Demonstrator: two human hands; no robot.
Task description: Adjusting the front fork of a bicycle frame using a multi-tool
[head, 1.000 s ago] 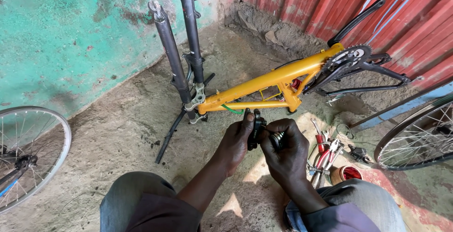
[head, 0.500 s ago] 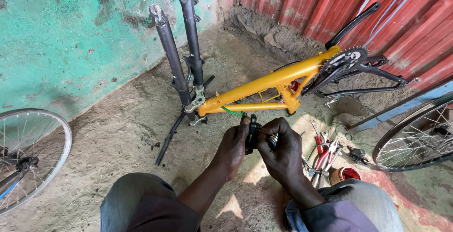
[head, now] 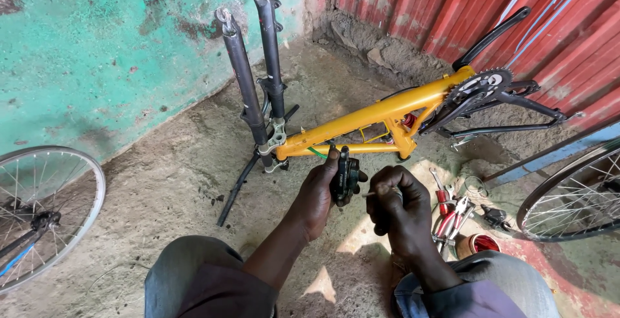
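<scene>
A: What has the left hand (head: 320,192) got?

B: A small black caliper (head: 344,177), a blocky part. The fingers are wrapped round its left side, thumb up along the near face, closed firmly on it. It is held up in the air just in front of the yellow frame (head: 381,114), low in the middle of the view.

A: Which way does it run?

B: Its long axis stands nearly upright, top end toward the frame, bottom end toward the person's knees. The broad face turns to the right, toward the other hand.

A: And the right hand (head: 400,211)?

B: Curled into a loose fist just beside the caliper, knuckles up, fingers closed on a thin metal tool (head: 374,194). Only a short bit of the tool shows; its tip points left at the caliper. I cannot tell whether it touches.

A: How do the arms lie?

B: Both forearms come up from the bottom of the view, between the knees, and meet at the caliper. The left wrist is straight; the right bends inward.

A: Around them?

B: The frame lies upside down on the dirt floor (head: 174,176), its black fork (head: 258,79) sticking up by the green wall (head: 97,46), chainring (head: 481,85) to the right. Red-handled pliers (head: 449,211) lie on the floor just right of the right hand. One wheel (head: 45,214) at far left, another (head: 568,195) at far right.
</scene>
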